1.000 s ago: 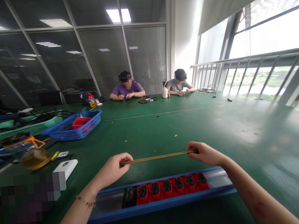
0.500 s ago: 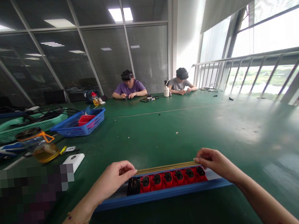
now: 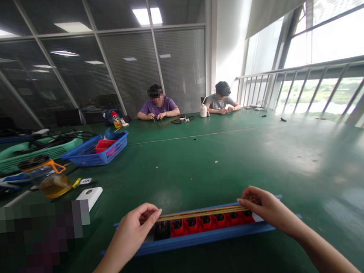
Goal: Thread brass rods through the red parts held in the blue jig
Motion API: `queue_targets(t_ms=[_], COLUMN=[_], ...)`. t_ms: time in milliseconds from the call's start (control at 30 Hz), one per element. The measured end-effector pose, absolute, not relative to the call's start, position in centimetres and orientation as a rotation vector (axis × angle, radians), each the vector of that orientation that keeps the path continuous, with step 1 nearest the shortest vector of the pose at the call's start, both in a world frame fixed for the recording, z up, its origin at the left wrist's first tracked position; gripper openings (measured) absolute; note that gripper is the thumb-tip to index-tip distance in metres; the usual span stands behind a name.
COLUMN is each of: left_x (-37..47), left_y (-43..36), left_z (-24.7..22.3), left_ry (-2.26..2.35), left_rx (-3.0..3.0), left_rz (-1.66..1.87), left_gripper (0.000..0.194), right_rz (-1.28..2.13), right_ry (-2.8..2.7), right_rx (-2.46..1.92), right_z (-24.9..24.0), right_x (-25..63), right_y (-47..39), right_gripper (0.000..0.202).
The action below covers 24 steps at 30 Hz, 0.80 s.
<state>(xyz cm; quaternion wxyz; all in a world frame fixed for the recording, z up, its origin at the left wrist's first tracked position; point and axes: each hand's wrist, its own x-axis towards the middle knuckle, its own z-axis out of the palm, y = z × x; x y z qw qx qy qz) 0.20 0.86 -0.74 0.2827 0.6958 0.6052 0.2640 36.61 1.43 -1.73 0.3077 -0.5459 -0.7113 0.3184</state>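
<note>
My left hand (image 3: 134, 233) and right hand (image 3: 266, 209) each pinch brass strips (image 3: 202, 213) over socket rail (image 3: 206, 228); strips seemingly unseated, uneven grip could skew them.

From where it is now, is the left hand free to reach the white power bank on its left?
Probably not at once: the left hand pinches one end of the thin brass strip. The bare table towards the white power bank looks unobstructed.

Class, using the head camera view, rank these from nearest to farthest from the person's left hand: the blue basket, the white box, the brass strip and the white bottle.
1. Brass strip: held in the left hand, over the red sockets.
2. White box: on the table, to the left.
3. Blue basket: farther back on the left.
4. White bottle: at the table's far end, by the seated people.
</note>
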Motion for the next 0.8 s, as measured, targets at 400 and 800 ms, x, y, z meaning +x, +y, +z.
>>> queue_targets(t_ms=[400, 800], left_x=[0.74, 0.49], left_y=[0.01, 0.04], left_z=[-1.02, -1.23], left_ry=[1.704, 1.646], left_rx=[2.070, 2.061], left_rz=[0.611, 0.623], left_gripper=[0.031, 0.030], right_rz=[0.542, 0.748], right_ry=[-1.973, -1.950], right_rx=[-1.480, -1.434], right_z=[-1.97, -2.04], right_x=[36.34, 36.37], right_y=[1.12, 0.82], right_gripper=[0.026, 0.024])
